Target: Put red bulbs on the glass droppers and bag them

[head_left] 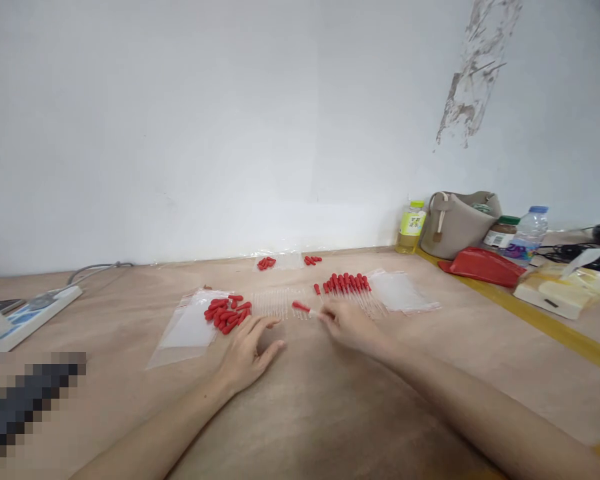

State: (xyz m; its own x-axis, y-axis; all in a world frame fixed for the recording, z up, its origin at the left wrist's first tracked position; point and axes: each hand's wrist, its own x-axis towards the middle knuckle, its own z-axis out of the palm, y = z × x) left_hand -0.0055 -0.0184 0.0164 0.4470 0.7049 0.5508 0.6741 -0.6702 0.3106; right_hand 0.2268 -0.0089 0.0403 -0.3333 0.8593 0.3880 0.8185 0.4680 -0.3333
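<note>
Dropper (301, 307): one, pinched between thumb and fingertips of the right hand (347, 325); its smooth red bulb points left and away, a short pale length showing between bulb and fingers.
Left hand (253, 347): left of the grip, fingers loosely spread and curved, thumb apart, pinching nothing; fingertips just beside the heap of bulbs.
Loose bulbs (227, 313): rubbery, red, club-shaped, heaped left of the grip, past the left knuckles; well over ten, overlapping too much for an exact count.
Bare tubes (270, 303): thin, clear, straight, laid side by side left of the grip and slightly beyond it; more than ten, too fine to count exactly.
Capped droppers (347, 283): about ten, slender clear stems under rounded red bulbs, in a row just beyond the grip.
Clear bags: two, flat, filmy plastic; left bag (185, 330) partly under the heap, right bag (405, 293) right of the grip.
Small bulb groups: two, well beyond the grip near the wall (205, 133); left group (266, 263) roughly five, right group (313, 260) roughly four.
Tabletop (280, 413): brown, matte, below the grip.
Bottles: two, well right of the grip; one yellow-capped bottle (411, 228), one blue-capped bottle (531, 230).
Pouch (485, 267): one, red, creased, right of the grip.
</note>
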